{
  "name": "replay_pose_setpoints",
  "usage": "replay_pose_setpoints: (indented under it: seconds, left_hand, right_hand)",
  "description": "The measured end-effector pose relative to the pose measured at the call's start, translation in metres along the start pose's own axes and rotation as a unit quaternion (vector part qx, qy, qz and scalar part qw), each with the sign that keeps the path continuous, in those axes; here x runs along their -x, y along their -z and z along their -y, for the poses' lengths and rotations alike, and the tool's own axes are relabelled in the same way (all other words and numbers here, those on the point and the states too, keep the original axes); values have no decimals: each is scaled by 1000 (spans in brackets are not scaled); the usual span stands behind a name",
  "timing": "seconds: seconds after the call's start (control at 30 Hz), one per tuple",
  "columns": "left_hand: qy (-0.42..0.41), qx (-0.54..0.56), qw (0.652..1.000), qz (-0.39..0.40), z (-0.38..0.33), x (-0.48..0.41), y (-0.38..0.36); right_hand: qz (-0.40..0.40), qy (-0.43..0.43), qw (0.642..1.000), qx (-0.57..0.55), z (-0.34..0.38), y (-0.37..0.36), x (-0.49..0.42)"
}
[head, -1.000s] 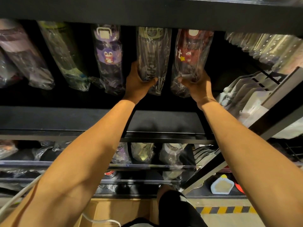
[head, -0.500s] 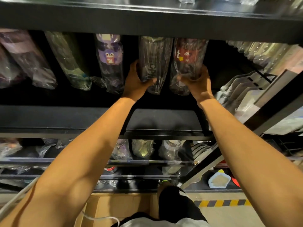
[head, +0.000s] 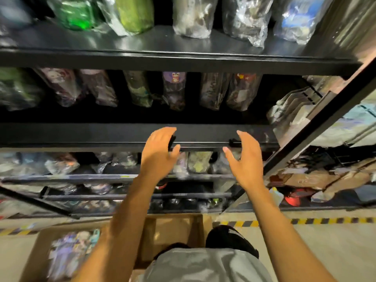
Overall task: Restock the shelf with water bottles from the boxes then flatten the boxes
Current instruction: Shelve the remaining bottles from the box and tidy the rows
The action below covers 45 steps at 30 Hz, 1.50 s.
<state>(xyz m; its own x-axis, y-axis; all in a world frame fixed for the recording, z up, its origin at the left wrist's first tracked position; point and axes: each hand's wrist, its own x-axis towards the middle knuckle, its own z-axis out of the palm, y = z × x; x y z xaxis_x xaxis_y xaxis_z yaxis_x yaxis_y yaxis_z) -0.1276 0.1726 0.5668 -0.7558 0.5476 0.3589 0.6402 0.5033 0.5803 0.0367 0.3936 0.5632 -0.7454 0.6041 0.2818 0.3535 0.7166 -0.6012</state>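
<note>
Both my hands hover in front of the black shelf edge, empty with fingers spread: my left hand and my right hand. Behind and above them, on the middle shelf, stand several plastic-wrapped water bottles. Among these are a dark bottle and a red one side by side, with a purple penguin bottle to their left. On the floor below lie an open cardboard box and, at lower left, a box with wrapped bottles in it.
The top shelf carries more wrapped bottles, green ones at the left. Lower shelves hold further wrapped goods. To the right, a slanted rack holds pale packaged items and clutter. A yellow-black tape line marks the floor. My knee is above the box.
Both hands let go of the dark and red bottles, which stay on the middle shelf, and drew back and down. The view pulled away, showing the top shelf and floor boxes.
</note>
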Motion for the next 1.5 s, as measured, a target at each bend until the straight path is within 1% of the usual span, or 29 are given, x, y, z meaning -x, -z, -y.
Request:
replay_pose_setpoints:
  seconds: [0.13,0.2,0.27,0.3,0.4,0.5,0.57,0.63,0.7,0.77,0.9,0.97,1.07,1.13,1.23,1.3,1.43,1.5]
  left_hand:
    - [-35,-35,998,44,20,92,44]
    - [-31,-42,997,57,33,140,65]
    - [-24,-53,997,53,47,184,84]
    - [-10,-55,997,48,51,206,94]
    - [67,-47,996,30,60,275,127]
    - [148,-18,989,10,60,339,156]
    - [176,-17,984,3,55,379,179]
    - [196,-61,979,14,56,418,205]
    - [225,-100,969,28,62,459,231]
    - [251,-114,961,23,72,493,255]
    - [277,-108,955,20,104,531,289]
    - [280,-105,954,13,129,544,305]
    - [253,-89,963,11,178,562,330]
    - [237,-79,968,12,222,570,346]
    - [271,-96,957,41,280,572,369]
    - [291,-101,948,83,310,570,381]
    - [281,-93,946,133,362,568,399]
    - [313,-83,935,144,379,561,400]
  right_hand:
    - [27,11,999,35,42,-8,103]
    - [46,13,998,46,60,-15,146]
    - [79,15,995,64,70,-24,188]
    - [94,19,993,67,75,-29,208]
    - [137,40,989,35,94,-40,254]
    - [157,65,985,37,114,-54,287]
    - [173,79,982,20,130,-63,308]
    - [179,96,979,-7,148,-75,328]
    - [189,107,976,7,164,-89,354]
    - [199,116,973,9,181,-98,385]
    - [242,74,968,-5,221,-106,443]
    - [256,82,963,5,240,-116,471]
    - [268,57,961,21,266,-143,502]
    - [261,31,964,33,288,-168,517]
    - [239,-1,970,40,326,-204,530]
    - [232,-21,971,48,350,-226,528]
    - [243,-50,966,71,391,-275,513]
    - [257,-81,961,70,404,-305,497]
